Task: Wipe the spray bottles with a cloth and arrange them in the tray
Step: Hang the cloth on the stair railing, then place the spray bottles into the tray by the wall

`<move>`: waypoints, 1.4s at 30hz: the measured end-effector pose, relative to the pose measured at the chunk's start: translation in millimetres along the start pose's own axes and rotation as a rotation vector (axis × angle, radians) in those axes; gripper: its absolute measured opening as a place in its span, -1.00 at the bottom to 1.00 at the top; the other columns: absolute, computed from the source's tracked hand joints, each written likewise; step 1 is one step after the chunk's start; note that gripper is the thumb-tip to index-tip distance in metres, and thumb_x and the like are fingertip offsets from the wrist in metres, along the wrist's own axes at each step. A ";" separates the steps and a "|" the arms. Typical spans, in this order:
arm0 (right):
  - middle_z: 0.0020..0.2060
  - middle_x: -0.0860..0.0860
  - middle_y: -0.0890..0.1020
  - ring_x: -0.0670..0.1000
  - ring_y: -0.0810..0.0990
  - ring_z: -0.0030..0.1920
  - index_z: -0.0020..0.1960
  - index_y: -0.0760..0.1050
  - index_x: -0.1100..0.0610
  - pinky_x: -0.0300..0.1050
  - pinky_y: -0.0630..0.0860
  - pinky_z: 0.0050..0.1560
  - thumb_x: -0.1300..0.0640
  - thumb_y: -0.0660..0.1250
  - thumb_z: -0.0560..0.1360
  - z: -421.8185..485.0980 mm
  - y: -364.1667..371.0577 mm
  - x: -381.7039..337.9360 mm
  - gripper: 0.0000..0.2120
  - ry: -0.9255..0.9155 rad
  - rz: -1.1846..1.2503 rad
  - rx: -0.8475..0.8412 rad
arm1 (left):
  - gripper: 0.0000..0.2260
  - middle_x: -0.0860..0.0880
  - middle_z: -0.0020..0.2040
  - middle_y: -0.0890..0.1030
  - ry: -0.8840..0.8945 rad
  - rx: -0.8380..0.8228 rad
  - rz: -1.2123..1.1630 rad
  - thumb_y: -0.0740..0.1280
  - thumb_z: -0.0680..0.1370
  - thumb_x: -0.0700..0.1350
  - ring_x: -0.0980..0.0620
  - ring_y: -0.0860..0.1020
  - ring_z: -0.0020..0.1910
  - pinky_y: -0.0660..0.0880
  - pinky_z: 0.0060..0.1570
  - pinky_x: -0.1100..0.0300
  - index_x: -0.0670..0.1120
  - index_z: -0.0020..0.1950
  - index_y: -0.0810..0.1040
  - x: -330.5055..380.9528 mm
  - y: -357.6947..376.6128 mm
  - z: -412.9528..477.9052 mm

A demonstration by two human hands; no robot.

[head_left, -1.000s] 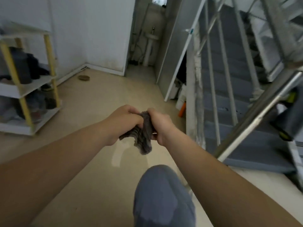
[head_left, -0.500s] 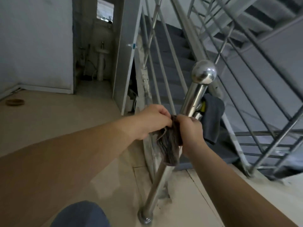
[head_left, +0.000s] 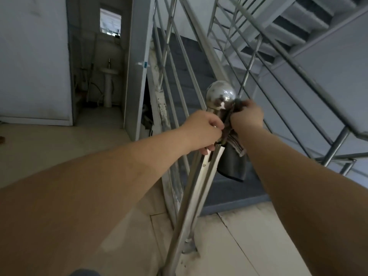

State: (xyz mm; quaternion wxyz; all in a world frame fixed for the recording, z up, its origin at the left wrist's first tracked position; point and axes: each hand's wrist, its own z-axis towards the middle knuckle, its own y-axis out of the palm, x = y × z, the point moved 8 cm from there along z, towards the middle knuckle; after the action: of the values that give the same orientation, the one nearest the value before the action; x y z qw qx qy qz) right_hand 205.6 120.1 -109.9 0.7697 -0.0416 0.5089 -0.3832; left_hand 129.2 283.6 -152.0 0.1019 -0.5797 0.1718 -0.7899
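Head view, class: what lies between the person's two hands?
The steel stair post and a bunched cloth lie between the left hand and right hand, seen in the head view.

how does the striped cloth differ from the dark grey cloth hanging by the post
The striped cloth is brownish with pale stripes; the dark grey cloth is plain. The striped cloth is bunched in the right hand; the dark grey cloth hangs loose lower down. Both sit against the steel newel post.
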 end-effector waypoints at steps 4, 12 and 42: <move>-0.03 0.05 0.63 0.11 0.61 -0.01 0.17 0.57 0.08 -0.04 0.52 -0.08 0.24 0.32 0.50 1.3 18.2 -3.7 -0.74 -0.069 -0.298 -0.117 | -0.78 -0.15 0.00 0.67 -0.034 0.010 0.000 0.29 0.60 -0.25 0.00 0.67 -0.30 0.66 -0.36 0.10 -0.07 0.21 0.60 -15.8 -10.5 -5.6; 0.06 0.00 0.60 0.08 0.57 0.08 0.08 0.52 0.04 0.08 0.56 0.06 0.11 0.23 0.52 -86.7 8.4 -16.1 -0.83 -0.212 -0.085 0.196 | -0.83 -0.10 -0.02 0.66 -0.078 0.085 0.057 0.30 0.61 -0.26 -0.04 0.71 -0.27 0.69 -0.30 0.06 -0.07 0.12 0.62 -50.4 -41.9 -27.1; -0.21 0.13 0.64 0.08 0.60 -0.39 0.03 0.54 0.16 -0.15 0.49 -0.35 0.13 0.24 0.58 -859.5 466.5 -130.9 -0.85 -0.319 -0.182 -2.035 | -0.77 -0.17 -0.31 0.63 -1.257 1.157 -0.144 0.22 0.54 -0.29 -0.10 0.60 -0.37 0.64 -0.24 -0.11 -0.10 -0.24 0.59 -445.7 -262.9 -705.3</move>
State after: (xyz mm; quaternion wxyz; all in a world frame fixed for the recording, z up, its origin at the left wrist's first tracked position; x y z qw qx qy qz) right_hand -264.4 810.9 -634.8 0.3971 -0.7614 0.4792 0.1817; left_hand -394.6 794.2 -631.7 0.4078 -0.7761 -0.3839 -0.2898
